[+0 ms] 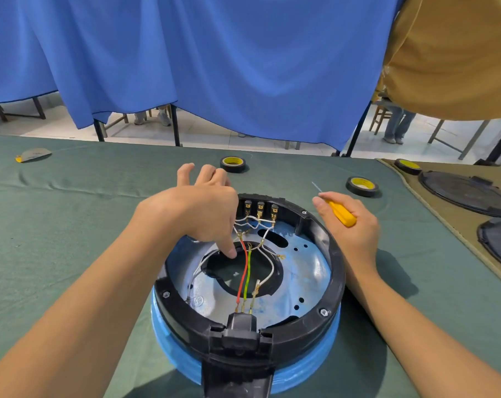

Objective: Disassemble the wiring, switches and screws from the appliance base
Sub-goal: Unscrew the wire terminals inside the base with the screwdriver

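The round appliance base lies upside down on the green cloth, a black ring over a blue-wrapped body. Inside run a red wire, a green-yellow wire and several white wires up to three switch terminals at the far rim. Hex screws sit in the black ring. My left hand reaches into the base, its thumb pointing down beside the red wire's top end, the other fingers spread. My right hand rests on the right rim and grips a yellow-handled screwdriver.
Two black tape rolls with yellow cores lie beyond the base, a third on the tan mat at right with dark round lids. A small scrap lies far left. Blue curtains hang behind the table.
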